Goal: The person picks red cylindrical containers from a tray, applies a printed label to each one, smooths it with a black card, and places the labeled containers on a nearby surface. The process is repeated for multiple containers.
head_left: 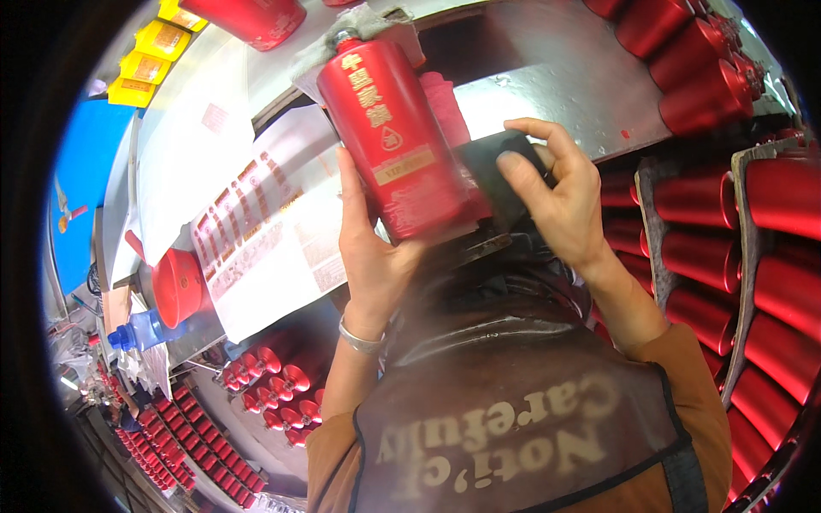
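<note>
A red bottle [385, 128] with gold lettering and a pale gold label leans across the work surface, its neck at a whitish cloth [372, 21]. My left hand [372, 256] is closed round its lower end, the thumb lying along its left side. Beside the bottle's lower right, my right hand [564, 192] grips a dark flat pad [492, 175] between thumb and fingers. The pad's near edge is close to the bottle; whether they touch I cannot tell. A pink cloth [443, 103] lies behind them.
Printed decal sheets [274, 214] cover the table's left part, near a red plastic scoop [175, 286] and a blue bottle [141, 331]. Yellow containers [145, 67] stand far left. Racks of red bottles [697, 256] crowd my right side; more bottles [269, 389] stand lower left.
</note>
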The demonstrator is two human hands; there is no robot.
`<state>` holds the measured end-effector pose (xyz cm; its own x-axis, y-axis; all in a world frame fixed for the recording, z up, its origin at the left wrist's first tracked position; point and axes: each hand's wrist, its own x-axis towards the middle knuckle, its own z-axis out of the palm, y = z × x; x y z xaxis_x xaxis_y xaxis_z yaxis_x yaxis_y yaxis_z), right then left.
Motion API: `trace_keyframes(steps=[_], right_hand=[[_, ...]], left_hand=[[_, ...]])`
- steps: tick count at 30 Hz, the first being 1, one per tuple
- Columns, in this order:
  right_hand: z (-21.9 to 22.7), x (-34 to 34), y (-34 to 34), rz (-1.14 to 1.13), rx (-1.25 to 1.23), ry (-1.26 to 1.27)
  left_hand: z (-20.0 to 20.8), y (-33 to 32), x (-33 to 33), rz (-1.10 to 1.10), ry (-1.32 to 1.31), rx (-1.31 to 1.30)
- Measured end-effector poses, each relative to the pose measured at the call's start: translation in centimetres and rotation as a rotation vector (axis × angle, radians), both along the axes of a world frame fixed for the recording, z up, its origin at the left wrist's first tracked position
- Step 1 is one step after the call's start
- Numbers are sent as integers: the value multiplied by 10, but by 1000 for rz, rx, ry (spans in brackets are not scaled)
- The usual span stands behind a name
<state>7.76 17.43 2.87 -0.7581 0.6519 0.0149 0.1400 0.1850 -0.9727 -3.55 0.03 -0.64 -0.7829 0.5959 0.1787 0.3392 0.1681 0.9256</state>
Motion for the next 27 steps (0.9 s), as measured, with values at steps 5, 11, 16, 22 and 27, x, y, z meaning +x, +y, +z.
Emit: trace_keyframes(steps=[5,11,16,22,27], right_hand=[[-13,-5,6,124,88,-7],[-7,8,32,104,-262,194],[15,25,-24,232,681,69],[6,18,-19,187,644,-143],[-16,13,-23,466,155,-61]], left_hand=[[-10,-5,-3,-47,-184,102],[3,3,7,-41,-396,346],[19,17,24,18,-464,379],[27,26,28,33,-351,375],[34,22,24,-3,-277,248]])
